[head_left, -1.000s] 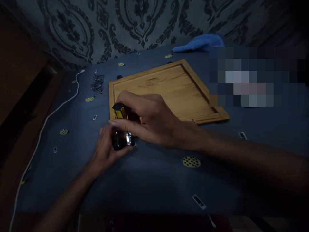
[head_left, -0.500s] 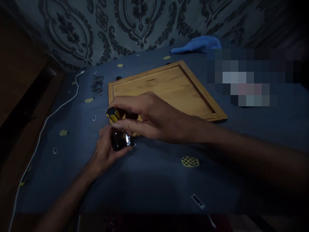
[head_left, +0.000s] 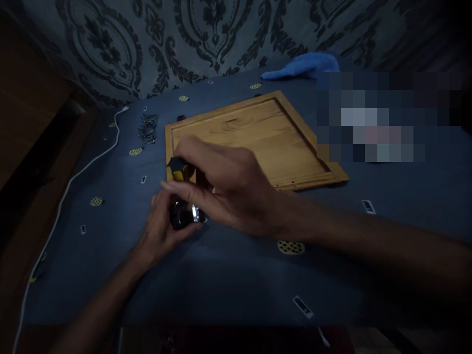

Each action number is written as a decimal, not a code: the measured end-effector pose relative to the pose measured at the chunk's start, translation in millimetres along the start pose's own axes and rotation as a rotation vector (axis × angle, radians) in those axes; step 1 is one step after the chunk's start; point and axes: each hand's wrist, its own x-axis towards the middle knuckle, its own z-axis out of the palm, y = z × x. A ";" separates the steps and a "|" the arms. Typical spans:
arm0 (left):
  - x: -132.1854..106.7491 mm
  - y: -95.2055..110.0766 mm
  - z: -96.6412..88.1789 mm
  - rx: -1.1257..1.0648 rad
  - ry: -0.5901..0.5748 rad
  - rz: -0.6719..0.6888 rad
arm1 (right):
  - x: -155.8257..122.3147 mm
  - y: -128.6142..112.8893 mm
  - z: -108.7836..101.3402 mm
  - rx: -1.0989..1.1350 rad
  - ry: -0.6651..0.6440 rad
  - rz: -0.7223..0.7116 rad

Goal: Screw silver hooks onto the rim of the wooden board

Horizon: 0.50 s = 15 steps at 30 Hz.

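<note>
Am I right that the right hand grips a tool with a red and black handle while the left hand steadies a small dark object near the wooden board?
Not quite: the tool handle in the right hand is yellow and black, not red and black, as the head view shows. The left hand does steady a small dark object near the wooden board.

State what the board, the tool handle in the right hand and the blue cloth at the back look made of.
Board: wood, pale matt finish; grain lines and a routed groove show.
Screwdriver handle in the right hand: likely moulded plastic or rubber; yellow and black stripes.
Blue cloth: soft fabric, perhaps microfibre; it lies crumpled, fuzzy-edged.
</note>
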 end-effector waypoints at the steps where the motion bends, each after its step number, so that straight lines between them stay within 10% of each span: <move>1: 0.1 0.8 -0.7 -0.007 -0.012 -0.004 | 1.1 -1.5 -2.5 -0.015 0.029 0.031; 15: 0.6 -0.4 0.9 -0.047 -0.057 -0.034 | -1.2 15.1 3.4 0.057 -0.047 0.026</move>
